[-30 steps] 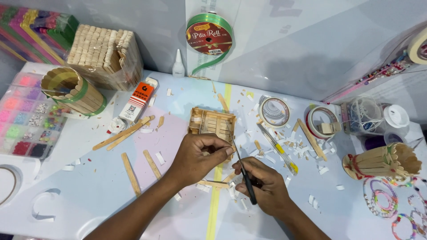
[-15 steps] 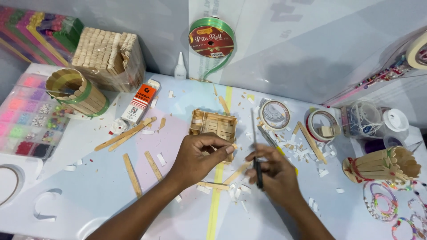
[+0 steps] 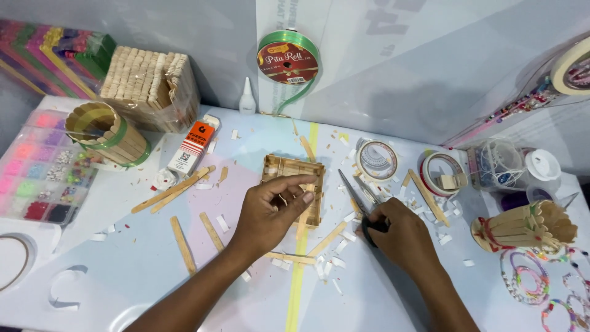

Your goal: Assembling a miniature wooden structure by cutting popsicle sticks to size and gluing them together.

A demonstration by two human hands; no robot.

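The table [image 3: 123, 270] carries everything, strewn with wooden sticks and small white scraps. Near its middle lies a shallow wooden stick box [image 3: 294, 190], flat and open upward. The left hand [image 3: 270, 212] hovers over the box's near edge, thumb and forefinger pinched together on a short stick piece [image 3: 305, 198] that stands over the box's right side. Just right of the box, the right hand [image 3: 402, 237] rests on the table, fingers closed through the handles of scissors [image 3: 356, 200], whose blades lie slightly apart and point toward the far edge, beside the box but not touching it.
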